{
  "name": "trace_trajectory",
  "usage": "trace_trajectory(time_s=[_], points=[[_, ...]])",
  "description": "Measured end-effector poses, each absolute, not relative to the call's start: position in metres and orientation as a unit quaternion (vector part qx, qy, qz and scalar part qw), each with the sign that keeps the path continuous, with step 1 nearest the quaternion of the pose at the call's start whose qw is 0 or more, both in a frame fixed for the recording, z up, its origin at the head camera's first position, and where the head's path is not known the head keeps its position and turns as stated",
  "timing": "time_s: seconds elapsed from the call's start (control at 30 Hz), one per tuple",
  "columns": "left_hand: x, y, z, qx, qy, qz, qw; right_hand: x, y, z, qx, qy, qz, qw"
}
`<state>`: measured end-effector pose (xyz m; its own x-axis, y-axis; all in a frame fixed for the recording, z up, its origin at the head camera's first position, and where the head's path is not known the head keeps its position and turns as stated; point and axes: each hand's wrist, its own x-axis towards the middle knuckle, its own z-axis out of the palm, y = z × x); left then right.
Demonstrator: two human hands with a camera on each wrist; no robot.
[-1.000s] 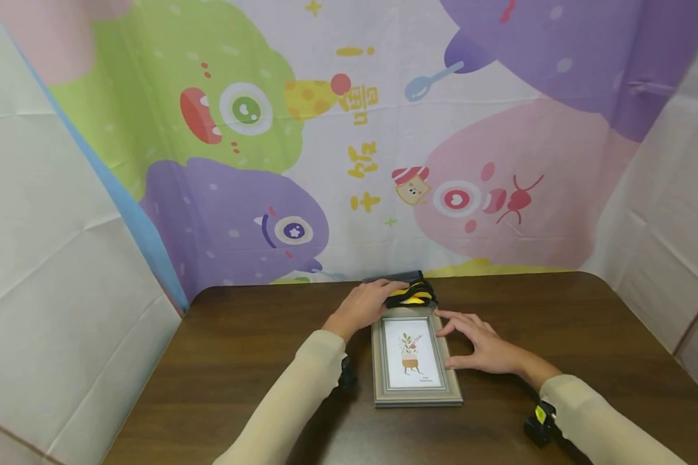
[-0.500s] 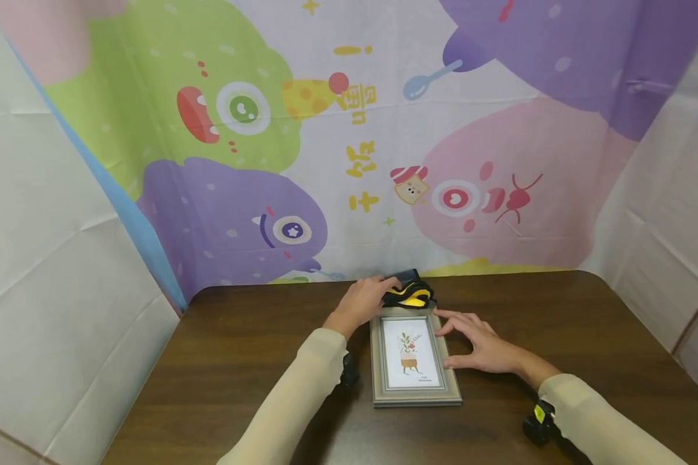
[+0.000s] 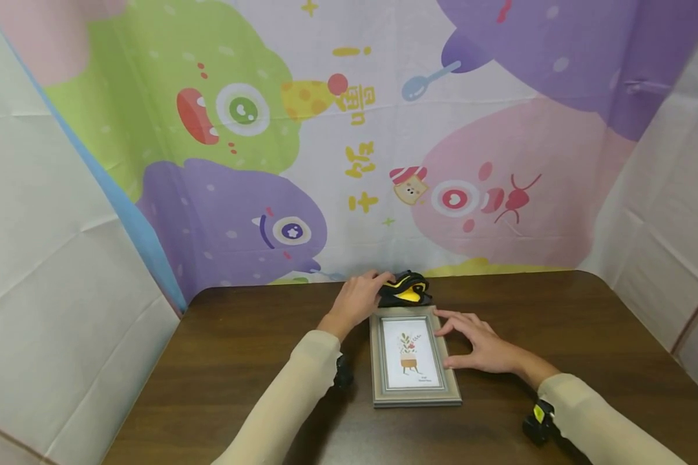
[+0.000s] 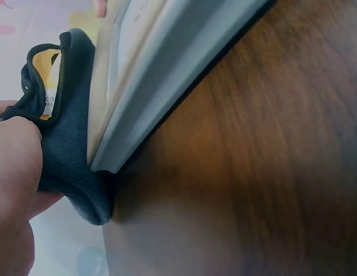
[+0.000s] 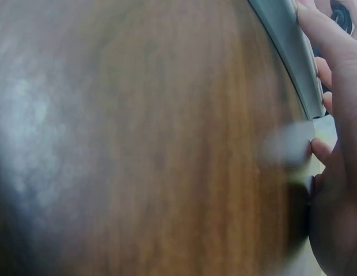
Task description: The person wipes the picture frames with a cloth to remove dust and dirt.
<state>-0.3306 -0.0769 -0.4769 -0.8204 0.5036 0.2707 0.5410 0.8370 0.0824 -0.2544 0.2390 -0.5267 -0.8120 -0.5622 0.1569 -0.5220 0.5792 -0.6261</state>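
Note:
A picture frame (image 3: pixel 378 361) with a grey-beige moulding and a potted-plant print lies face up on the brown table. Behind its far edge is a soft black fabric article (image 3: pixel 404 297) with a yellow lining; its exact kind does not show. My left hand (image 3: pixel 355 302) grips this article at its left end, and the left wrist view has the thumb in front of the dark fabric (image 4: pixel 66 141) and a finger beyond it. A white label with letters shows on the lining. My right hand (image 3: pixel 483 345) rests along the frame's right edge, thumb and fingertips spread apart against it.
A cartoon-printed cloth (image 3: pixel 372 239) hangs right behind the table's far edge. Pale sheets (image 3: pixel 64 258) stand at both sides. The brown wooden tabletop (image 3: pixel 238 387) spreads around the frame, and each wrist carries a small black camera (image 3: pixel 538 426).
The left hand has drawn the black fabric article a little left and turned it; the dark flap behind it no longer shows as before. The right hand and the picture frame have stayed put.

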Motion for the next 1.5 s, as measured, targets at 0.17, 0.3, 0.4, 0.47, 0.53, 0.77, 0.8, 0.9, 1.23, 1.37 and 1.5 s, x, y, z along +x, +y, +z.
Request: trace_trajectory(time_s=[0.17, 0.3, 0.4, 0.47, 0.53, 0.77, 0.8, 0.9, 1.23, 1.37, 1.5], points=[[-0.332, -0.082, -0.475, -0.289, -0.942, -0.087, 0.148, -0.254, 0.239, -0.527, -0.308, 0.887, -0.344, 0.025], [-0.331, -0.088, -0.476, -0.298, -0.935, -0.093, 0.167, -0.254, 0.239, -0.527, -0.308, 0.886, -0.345, 0.026], [-0.331, -0.093, -0.475, -0.3, -0.93, -0.108, 0.181, -0.254, 0.238, -0.527, -0.308, 0.887, -0.344, 0.026], [-0.331, -0.097, -0.473, -0.3, -0.927, -0.119, 0.19, -0.254, 0.238, -0.527, -0.308, 0.887, -0.344, 0.025], [-0.331, -0.101, -0.471, -0.301, -0.925, -0.127, 0.195, -0.255, 0.238, -0.527, -0.308, 0.887, -0.342, 0.025], [-0.329, -0.117, -0.464, -0.299, -0.925, -0.136, 0.191, -0.256, 0.239, -0.526, -0.306, 0.887, -0.344, 0.029], [-0.328, -0.119, -0.462, -0.299, -0.925, -0.139, 0.19, -0.256, 0.239, -0.527, -0.307, 0.887, -0.344, 0.029], [-0.326, -0.125, -0.458, -0.297, -0.923, -0.147, 0.193, -0.256, 0.239, -0.528, -0.311, 0.886, -0.344, 0.025], [-0.317, -0.143, -0.444, -0.312, -0.91, -0.164, 0.219, -0.254, 0.238, -0.528, -0.314, 0.883, -0.349, 0.024], [-0.312, -0.146, -0.438, -0.321, -0.902, -0.186, 0.221, -0.254, 0.238, -0.527, -0.316, 0.882, -0.349, 0.023], [-0.307, -0.148, -0.437, -0.338, -0.892, -0.201, 0.223, -0.255, 0.238, -0.527, -0.317, 0.883, -0.346, 0.021]])
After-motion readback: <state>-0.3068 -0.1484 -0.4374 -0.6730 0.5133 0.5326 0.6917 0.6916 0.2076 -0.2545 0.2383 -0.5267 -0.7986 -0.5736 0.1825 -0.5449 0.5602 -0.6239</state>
